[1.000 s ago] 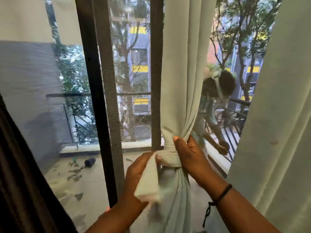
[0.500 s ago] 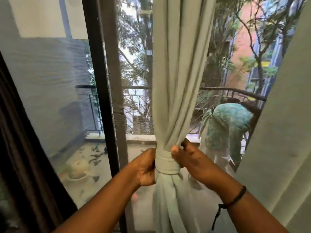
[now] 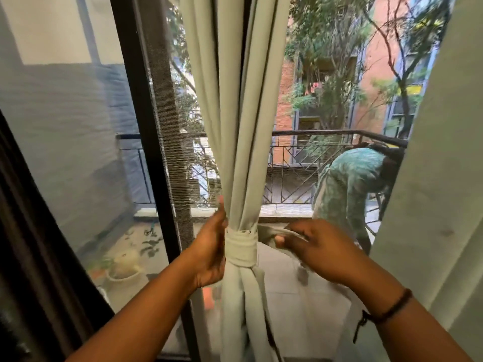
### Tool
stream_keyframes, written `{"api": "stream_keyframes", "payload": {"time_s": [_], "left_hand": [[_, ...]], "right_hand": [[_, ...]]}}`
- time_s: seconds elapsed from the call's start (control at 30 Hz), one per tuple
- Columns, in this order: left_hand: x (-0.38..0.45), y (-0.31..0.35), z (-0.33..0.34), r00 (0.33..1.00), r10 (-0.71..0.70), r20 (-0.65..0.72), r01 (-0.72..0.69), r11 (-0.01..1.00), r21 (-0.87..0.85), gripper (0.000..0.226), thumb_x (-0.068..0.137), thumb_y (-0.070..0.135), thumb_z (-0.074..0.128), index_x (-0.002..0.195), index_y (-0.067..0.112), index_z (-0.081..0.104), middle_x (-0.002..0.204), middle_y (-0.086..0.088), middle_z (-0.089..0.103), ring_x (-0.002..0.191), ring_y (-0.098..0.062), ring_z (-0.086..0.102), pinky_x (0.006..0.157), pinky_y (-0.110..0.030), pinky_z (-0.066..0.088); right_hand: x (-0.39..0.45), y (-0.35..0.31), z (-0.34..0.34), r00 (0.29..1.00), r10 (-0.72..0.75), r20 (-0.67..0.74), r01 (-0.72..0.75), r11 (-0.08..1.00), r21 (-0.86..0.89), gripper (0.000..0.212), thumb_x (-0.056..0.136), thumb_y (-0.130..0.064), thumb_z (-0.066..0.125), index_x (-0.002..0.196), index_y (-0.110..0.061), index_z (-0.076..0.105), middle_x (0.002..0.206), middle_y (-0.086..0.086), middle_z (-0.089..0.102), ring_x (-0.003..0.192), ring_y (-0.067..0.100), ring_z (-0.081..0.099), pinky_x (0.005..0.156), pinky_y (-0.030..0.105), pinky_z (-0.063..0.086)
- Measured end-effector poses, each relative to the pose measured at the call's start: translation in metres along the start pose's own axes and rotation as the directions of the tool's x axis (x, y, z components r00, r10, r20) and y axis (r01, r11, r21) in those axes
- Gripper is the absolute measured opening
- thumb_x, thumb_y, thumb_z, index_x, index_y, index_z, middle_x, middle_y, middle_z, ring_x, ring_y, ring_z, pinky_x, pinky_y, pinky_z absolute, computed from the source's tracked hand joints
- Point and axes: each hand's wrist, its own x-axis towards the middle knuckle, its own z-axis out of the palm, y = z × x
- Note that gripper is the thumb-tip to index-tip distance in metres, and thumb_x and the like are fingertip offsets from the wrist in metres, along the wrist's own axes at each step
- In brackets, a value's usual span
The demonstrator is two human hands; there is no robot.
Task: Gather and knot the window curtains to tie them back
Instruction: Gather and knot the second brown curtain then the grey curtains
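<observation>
Left hand (image 3: pixel 210 250) cups the left side of the gathered curtain (image 3: pixel 241 126), thumb up against the folds just above the knot (image 3: pixel 241 245), fingers wrapped behind the fabric and mostly hidden. Right hand (image 3: pixel 317 248) sits to the right of the knot, fingers curled round the loose tail of fabric (image 3: pixel 271 235) that runs out sideways from the wrap; tail looks taut, slightly blurred. Curtain hangs centre frame in front of the dark window frame (image 3: pixel 146 142), pale green, bunched tight at the knot, spreading again below it. Black cord bracelet (image 3: pixel 384 313) on the right wrist. Second pale curtain (image 3: pixel 439 165) fills the right edge, dark curtain (image 3: pixel 31 244) at lower left. Outside: balcony railing (image 3: pixel 311 133), plant pots (image 3: pixel 122 267) on the balcony floor, another person in a teal top (image 3: pixel 347 184) bending over by the railing.
</observation>
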Motion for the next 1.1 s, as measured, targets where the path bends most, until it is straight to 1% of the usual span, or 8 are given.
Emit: {"api": "stream_keyframes", "payload": {"time_s": [0.1,0.23,0.47,0.7,0.8,0.9,0.97,1.1], "left_hand": [[-0.008,-0.016,0.005,0.957,0.278,0.088,-0.289,0.946,0.147,0.079,0.042,0.078,0.072,0.102,0.027,0.068,0.101,-0.005,0.069,0.086,-0.012,0.069,0.073,-0.027,0.057],[-0.002,-0.038,0.011,0.866,0.498,0.036,-0.438,0.724,0.533,0.079,0.047,0.03,0.084,0.105,0.034,0.03,0.107,0.008,0.057,0.084,0.01,0.064,0.07,-0.011,0.051],[0.015,-0.007,-0.021,0.976,0.209,0.062,-0.214,0.974,0.075,0.069,0.02,0.036,0.09,0.077,0.001,0.074,0.066,-0.018,0.068,0.055,-0.026,0.065,0.053,-0.03,0.056],[0.022,0.004,-0.031,0.952,0.304,0.045,-0.307,0.937,0.167,0.054,0.066,0.033,0.076,0.113,0.011,0.063,0.103,-0.015,0.069,0.088,-0.025,0.068,0.074,-0.032,0.055],[0.017,0.001,-0.035,0.685,0.728,-0.038,-0.608,0.599,0.521,0.045,0.078,0.021,0.071,0.111,0.029,0.042,0.11,0.005,0.054,0.089,-0.007,0.064,0.069,-0.021,0.054],[0.016,0.011,-0.063,0.25,0.862,0.44,-0.462,-0.293,0.837,0.035,0.082,0.03,0.062,0.112,0.025,0.045,0.116,-0.001,0.039,0.108,-0.022,0.049,0.087,-0.028,0.047],[0.014,0.023,-0.074,0.277,0.764,0.582,-0.243,-0.53,0.812,0.028,0.087,0.036,0.054,0.113,0.025,0.051,0.115,-0.005,0.039,0.106,-0.027,0.046,0.086,-0.037,0.045],[0.003,0.046,-0.088,0.345,0.724,0.597,-0.011,-0.633,0.774,0.031,0.087,0.045,0.054,0.111,0.028,0.064,0.11,-0.001,0.056,0.1,-0.026,0.048,0.084,-0.045,0.035]], "right_hand": [[-0.008,0.004,0.007,0.996,0.041,-0.082,-0.032,0.995,0.099,0.027,0.09,-0.043,0.055,0.08,-0.021,0.068,0.068,-0.001,0.065,0.063,0.01,0.058,0.062,0.031,0.045],[-0.013,0.003,0.014,0.99,0.054,-0.129,-0.045,0.996,0.072,0.032,0.091,-0.041,0.053,0.06,-0.033,0.055,0.06,-0.008,0.057,0.063,0.009,0.057,0.062,0.034,0.047],[-0.022,-0.01,0.005,0.997,-0.075,-0.036,0.078,0.991,0.107,0.036,0.09,-0.044,0.056,0.059,-0.025,0.058,0.057,-0.009,0.055,0.059,0.004,0.053,0.056,0.019,0.038],[0.007,-0.018,0.031,0.975,-0.218,-0.043,0.22,0.92,0.324,0.015,0.082,-0.032,0.07,0.085,-0.02,0.078,0.136,-0.015,0.048,0.128,-0.009,0.038,0.094,0.008,0.039],[0.022,-0.019,0.039,0.981,-0.178,-0.079,0.195,0.896,0.4,0.009,0.083,-0.017,0.07,0.086,-0.013,0.078,0.128,-0.005,0.059,0.123,-0.008,0.045,0.09,0.009,0.042],[0.04,-0.026,0.054,0.985,-0.123,-0.118,0.168,0.828,0.536,0.009,0.082,-0.014,0.069,0.086,-0.013,0.078,0.115,0.0,0.067,0.117,0.002,0.055,0.095,0.023,0.047],[0.049,-0.033,0.062,0.982,-0.11,-0.155,0.18,0.798,0.575,0.009,0.08,-0.013,0.068,0.08,-0.013,0.077,0.103,0.0,0.071,0.114,0.005,0.058,0.094,0.024,0.048],[0.069,-0.044,0.076,0.978,-0.071,-0.197,0.18,0.769,0.614,0.02,0.081,-0.01,0.066,0.073,-0.025,0.077,0.1,-0.002,0.072,0.102,0.011,0.064,0.084,0.02,0.049]]}}
